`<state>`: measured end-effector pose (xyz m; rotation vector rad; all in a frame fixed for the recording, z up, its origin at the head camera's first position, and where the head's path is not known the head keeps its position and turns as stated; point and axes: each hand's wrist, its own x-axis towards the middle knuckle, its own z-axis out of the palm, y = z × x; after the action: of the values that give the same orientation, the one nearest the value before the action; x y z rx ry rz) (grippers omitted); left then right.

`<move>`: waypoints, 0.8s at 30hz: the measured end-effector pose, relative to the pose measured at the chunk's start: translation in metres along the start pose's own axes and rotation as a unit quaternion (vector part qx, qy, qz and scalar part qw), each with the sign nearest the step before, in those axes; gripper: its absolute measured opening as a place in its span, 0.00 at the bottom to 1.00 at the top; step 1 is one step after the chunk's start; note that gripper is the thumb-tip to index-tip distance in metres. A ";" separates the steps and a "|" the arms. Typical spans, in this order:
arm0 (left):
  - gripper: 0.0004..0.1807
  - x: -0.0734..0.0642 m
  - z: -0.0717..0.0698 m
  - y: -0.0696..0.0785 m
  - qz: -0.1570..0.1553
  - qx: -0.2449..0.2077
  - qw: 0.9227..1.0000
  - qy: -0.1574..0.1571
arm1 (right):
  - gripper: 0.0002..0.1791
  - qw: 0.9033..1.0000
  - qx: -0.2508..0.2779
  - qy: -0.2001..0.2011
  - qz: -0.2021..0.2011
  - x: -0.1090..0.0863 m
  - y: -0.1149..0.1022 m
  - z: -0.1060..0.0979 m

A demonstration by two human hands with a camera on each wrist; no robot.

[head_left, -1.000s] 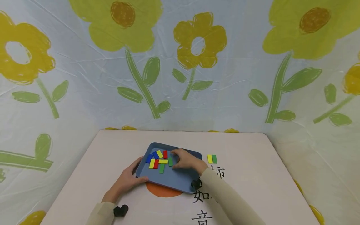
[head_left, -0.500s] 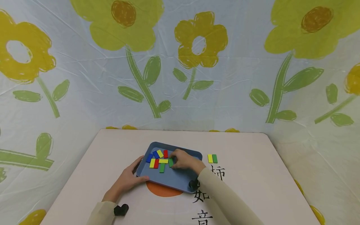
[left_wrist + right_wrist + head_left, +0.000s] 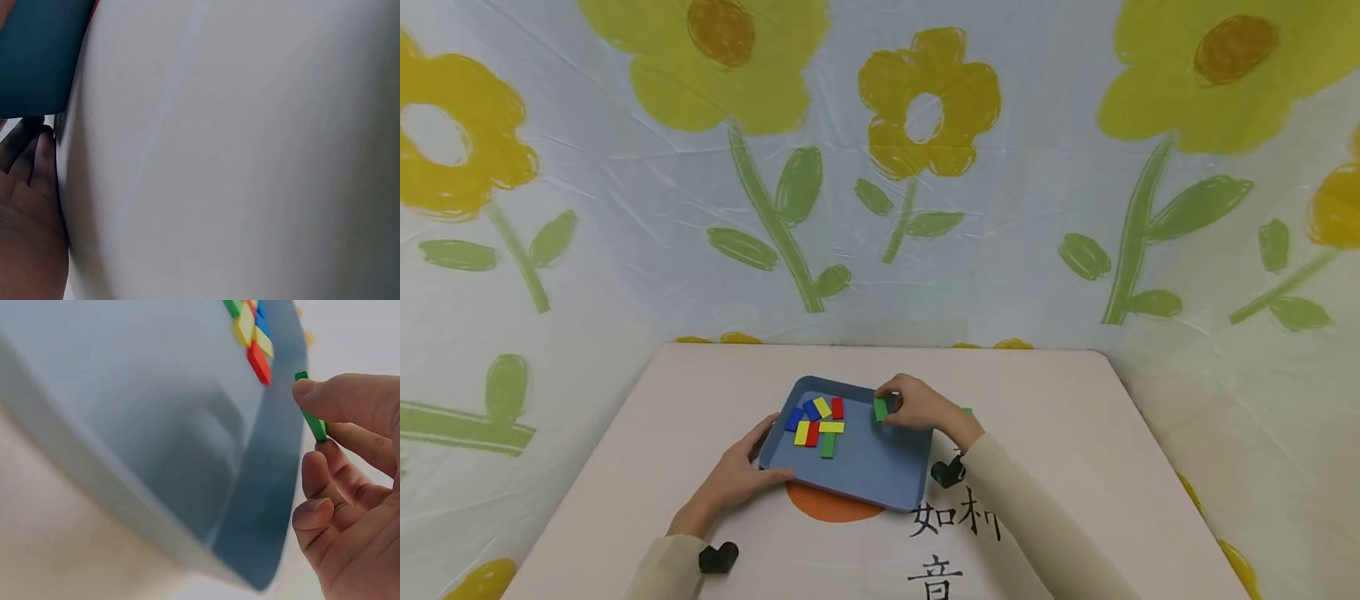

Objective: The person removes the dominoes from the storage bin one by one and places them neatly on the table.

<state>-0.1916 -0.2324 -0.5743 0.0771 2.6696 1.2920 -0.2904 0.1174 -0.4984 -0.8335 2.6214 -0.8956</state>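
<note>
My left hand [image 3: 737,477] grips the left end of a blue tray [image 3: 868,467], its thumb at the front rim. In the left wrist view its fingers [image 3: 42,156] lie against the tray's corner. Above the right part of the tray, my right hand [image 3: 919,406] pinches a small flat green block [image 3: 881,408] between thumb and fingertips. The right wrist view has that green block [image 3: 317,425] upright, apart from the tray floor. Several blocks lie in the tray's left half: red [image 3: 837,407], yellow [image 3: 831,427], blue [image 3: 794,419] and another green one [image 3: 827,445].
On the table right of the tray, a sliver of a green block [image 3: 967,410] shows past my right wrist. The pale tabletop [image 3: 1060,467] bears black characters [image 3: 936,579] and an orange patch [image 3: 831,504]. A flower-printed cloth [image 3: 1022,275] hangs behind.
The green block has been lifted from beside the others, and my right hand has carried it right and back over the tray. My left hand keeps its grip on the tray.
</note>
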 end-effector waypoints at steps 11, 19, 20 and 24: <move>0.57 0.000 -0.001 0.001 -0.003 0.001 1.000 0.004 | 0.27 0.995 0.044 0.056 0.070 -0.041 0.049 -0.041; 0.58 -0.001 -0.002 0.001 -0.015 -0.006 1.000 -0.005 | 0.26 0.991 0.028 0.072 0.106 -0.071 0.081 -0.050; 0.58 -0.001 -0.002 0.001 -0.015 -0.004 1.000 -0.007 | 0.26 0.991 0.026 0.073 0.112 -0.074 0.084 -0.050; 0.58 0.001 -0.002 0.002 -0.013 -0.006 1.000 -0.007 | 0.26 0.988 0.019 0.078 0.131 -0.081 0.093 -0.051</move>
<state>-0.1929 -0.2331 -0.5715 0.0488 2.6425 1.2951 -0.2868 0.2500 -0.5126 -0.4088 2.7520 -0.9679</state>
